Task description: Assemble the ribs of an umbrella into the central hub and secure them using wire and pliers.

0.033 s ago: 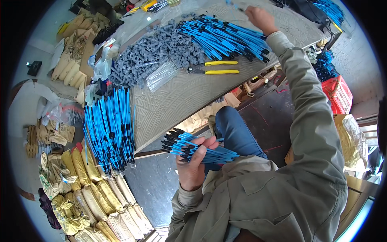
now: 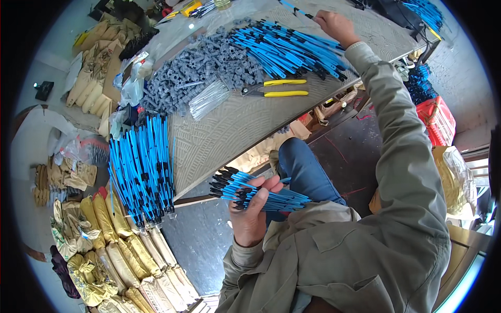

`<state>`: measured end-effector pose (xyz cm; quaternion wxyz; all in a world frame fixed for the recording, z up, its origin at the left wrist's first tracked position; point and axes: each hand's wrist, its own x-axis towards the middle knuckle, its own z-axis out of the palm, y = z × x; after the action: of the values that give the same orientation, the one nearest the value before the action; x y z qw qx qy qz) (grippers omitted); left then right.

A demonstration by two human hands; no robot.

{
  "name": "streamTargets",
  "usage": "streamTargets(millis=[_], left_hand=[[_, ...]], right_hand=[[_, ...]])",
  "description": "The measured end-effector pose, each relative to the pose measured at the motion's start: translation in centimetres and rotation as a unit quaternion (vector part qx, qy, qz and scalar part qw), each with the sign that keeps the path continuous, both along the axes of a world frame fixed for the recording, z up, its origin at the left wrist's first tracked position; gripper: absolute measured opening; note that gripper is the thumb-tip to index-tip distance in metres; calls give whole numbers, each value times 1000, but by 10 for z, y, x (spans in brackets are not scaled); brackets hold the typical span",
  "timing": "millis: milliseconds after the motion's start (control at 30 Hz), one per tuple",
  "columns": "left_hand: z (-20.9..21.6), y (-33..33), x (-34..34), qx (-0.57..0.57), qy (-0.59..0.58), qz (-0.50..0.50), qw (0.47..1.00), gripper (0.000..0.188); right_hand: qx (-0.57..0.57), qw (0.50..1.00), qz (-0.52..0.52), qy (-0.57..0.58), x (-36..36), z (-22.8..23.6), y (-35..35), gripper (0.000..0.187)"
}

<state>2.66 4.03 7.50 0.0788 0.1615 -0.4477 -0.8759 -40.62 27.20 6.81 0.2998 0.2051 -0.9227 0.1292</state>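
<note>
My left hand (image 2: 249, 219) is wrapped round a bundle of thin blue sticks with black tips (image 2: 284, 199), held low in front of my lap. At the far right of the table, my right hand (image 2: 336, 27) pinches the black end of one blue-and-black stick (image 2: 295, 9), which slants away up-left to the picture's top edge. Just left of that hand lies a broad pile of similar blue sticks (image 2: 287, 48). Another pile of blue sticks (image 2: 142, 167) rests over the table's left corner.
A heap of grey plastic fittings (image 2: 201, 70) covers the table's middle. Beside it lie a bunch of clear thin rods (image 2: 209, 99) and yellow-handled pliers (image 2: 276, 94). Golden wrapped packages (image 2: 125, 255) are stacked at lower left. A red crate (image 2: 437, 122) stands at right.
The stick in my right hand shows more fully and sharply now; before, it was blurred near the top edge. My right hand has shifted very slightly. The left hand keeps its place.
</note>
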Motion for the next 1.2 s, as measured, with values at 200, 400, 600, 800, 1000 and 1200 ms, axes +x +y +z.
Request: streamTargets(millis=[200,400,600,800,1000,1200], left_hand=[[0,6,3,5,-8,-19,1000,28],[-9,5,-2,-18,-15,-2,1000,30],[-6,7,-24,-26,-15,3,1000,38],[-3,-9,-42,-72,66,69,993,37],[-8,-10,-31,-48,146,143,978,16],[1,-11,-25,-70,156,201,965,11]], right_hand=[[-51,998,-18,23,39,-1,67,23],[-182,977,-112,10,158,-6,121,23],[-418,899,6,129,267,-7,79,18],[-361,905,223,11,313,-12,-36,14],[-200,905,370,69,311,-9,-94,22],[-156,917,367,22,322,-8,-109,23]])
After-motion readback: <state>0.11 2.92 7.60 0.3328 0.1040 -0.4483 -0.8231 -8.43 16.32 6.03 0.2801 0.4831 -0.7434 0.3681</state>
